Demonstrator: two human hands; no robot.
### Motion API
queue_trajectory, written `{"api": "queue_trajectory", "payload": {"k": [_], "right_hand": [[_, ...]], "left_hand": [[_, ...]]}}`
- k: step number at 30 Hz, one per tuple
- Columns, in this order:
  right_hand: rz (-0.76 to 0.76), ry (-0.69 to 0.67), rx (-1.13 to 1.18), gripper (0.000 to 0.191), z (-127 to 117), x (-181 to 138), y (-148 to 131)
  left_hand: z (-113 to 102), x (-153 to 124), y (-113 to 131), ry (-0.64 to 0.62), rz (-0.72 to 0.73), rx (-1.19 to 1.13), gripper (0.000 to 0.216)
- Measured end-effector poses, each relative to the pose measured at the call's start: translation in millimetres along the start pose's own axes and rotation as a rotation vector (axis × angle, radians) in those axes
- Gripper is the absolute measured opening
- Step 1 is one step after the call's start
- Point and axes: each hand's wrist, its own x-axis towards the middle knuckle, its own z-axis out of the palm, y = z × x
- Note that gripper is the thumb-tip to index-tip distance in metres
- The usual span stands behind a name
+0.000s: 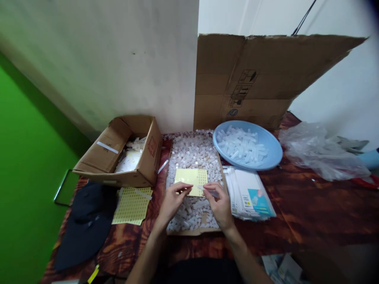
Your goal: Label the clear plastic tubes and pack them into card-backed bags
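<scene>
A small translucent plastic tube (213, 193) is pinched between the fingers of my right hand (220, 203). My left hand (174, 199) faces it with thumb and fingertips pressed together; what they hold, if anything, is too small to make out. Under both hands, a pale yellow sticker sheet (185, 175) lies with rows of small labels left along its right side. It rests on a shallow cardboard tray (204, 231) full of small whitish translucent pieces (194, 152).
A blue basin (274, 157) of translucent tubes stands behind white printed packets (245, 185) on the right. Crumpled clear plastic (319, 150) lies farther right. To the left are an open cardboard box (148, 157), another yellow label sheet (132, 207) and a black cap (85, 225).
</scene>
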Motion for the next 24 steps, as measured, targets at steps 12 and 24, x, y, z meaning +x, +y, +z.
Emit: {"api": "queue_trajectory", "payload": {"k": [12, 24], "right_hand": [[-0.003, 0.021, -0.051, 0.013, -24, -4, 4], [-0.054, 0.031, -0.045, 0.007, -1, -11, -11]], "left_hand": [[40, -4, -14, -0.224, 0.11, 0.292, 0.018], [32, -8, -2, 0.135, -0.174, -0.444, 0.033]]}}
